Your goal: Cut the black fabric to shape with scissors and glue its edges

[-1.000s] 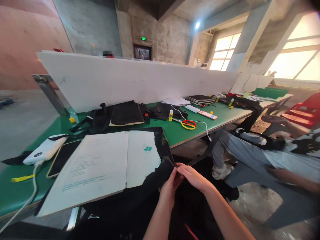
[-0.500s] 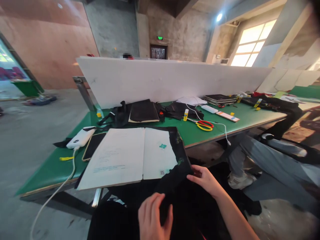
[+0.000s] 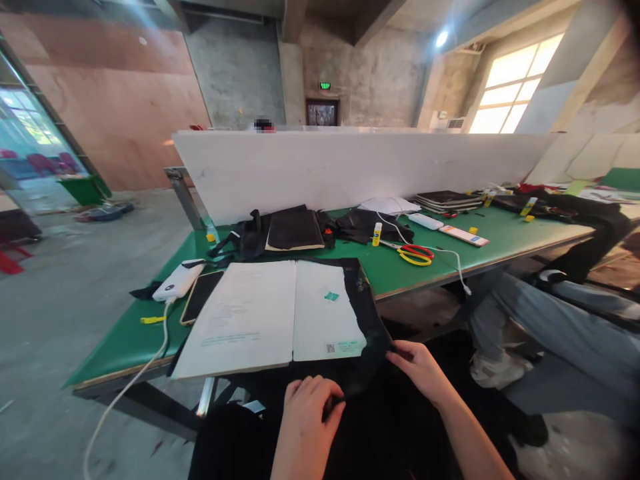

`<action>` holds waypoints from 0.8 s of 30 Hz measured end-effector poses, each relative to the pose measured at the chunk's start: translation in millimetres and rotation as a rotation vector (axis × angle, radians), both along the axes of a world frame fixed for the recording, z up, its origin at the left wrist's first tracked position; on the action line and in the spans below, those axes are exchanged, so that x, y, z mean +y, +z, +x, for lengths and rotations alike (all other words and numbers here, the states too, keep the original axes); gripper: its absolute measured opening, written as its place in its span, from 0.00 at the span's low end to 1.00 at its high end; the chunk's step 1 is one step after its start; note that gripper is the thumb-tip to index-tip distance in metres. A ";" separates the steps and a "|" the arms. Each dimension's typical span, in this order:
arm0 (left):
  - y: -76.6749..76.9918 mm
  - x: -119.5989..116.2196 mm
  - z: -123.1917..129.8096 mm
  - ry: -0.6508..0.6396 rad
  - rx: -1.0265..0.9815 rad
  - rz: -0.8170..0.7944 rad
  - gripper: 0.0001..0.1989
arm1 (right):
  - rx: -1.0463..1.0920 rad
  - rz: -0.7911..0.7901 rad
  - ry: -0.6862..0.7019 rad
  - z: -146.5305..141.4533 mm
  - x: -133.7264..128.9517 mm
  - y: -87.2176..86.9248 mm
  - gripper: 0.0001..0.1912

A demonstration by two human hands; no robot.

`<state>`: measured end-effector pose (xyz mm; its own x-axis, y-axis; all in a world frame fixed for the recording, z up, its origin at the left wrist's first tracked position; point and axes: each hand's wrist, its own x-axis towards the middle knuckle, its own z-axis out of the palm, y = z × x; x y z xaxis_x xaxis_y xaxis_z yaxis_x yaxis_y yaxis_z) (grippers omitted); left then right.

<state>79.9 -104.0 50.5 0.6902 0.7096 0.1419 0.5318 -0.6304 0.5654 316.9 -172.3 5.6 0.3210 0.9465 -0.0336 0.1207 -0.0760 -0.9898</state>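
A piece of black fabric (image 3: 367,313) runs from under the open white book (image 3: 280,317) over the table's near edge into my lap. My left hand (image 3: 305,417) pinches the fabric's lower edge below the book. Further right, my right hand (image 3: 420,367) grips the same fabric at its edge. The cloth is stretched between both hands. The book lies flat on the green table (image 3: 125,340), with a small teal sticker on its right page.
A white power bank (image 3: 177,281) with cable and a dark phone (image 3: 200,297) lie left of the book. Behind are black cloth pieces (image 3: 295,228), a glue stick (image 3: 376,234), scissors (image 3: 414,253) and a white divider board (image 3: 350,163). Another person's legs (image 3: 550,327) sit at right.
My left hand left my right hand and slid down and left along the fabric's edge. The cloth is now spread between both hands. The view has swung left.
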 end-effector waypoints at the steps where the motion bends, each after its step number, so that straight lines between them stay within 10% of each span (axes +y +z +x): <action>1: 9.6 1.8 1.7 -0.031 -0.001 0.024 0.05 | -0.006 -0.005 -0.014 0.5 -0.2 -1.4 0.18; 7: 51.4 23.5 11.0 -0.168 -0.042 -0.059 0.08 | 0.026 0.017 -0.023 -0.5 -0.6 -5.9 0.18; 13: 54.2 39.9 21.5 -0.424 -0.095 -0.342 0.14 | 0.016 0.035 -0.084 -3.9 -1.0 -5.1 0.19; 24: 77.0 64.4 30.6 -0.688 0.014 0.041 0.18 | -0.102 0.069 -0.190 -5.0 -0.5 -16.2 0.21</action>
<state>110.4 -39.6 127.5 0.9836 0.1041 0.1474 0.0104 -0.8482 0.5296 312.0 -172.8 -10.6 0.4921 0.8677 0.0704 0.2100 -0.0398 -0.9769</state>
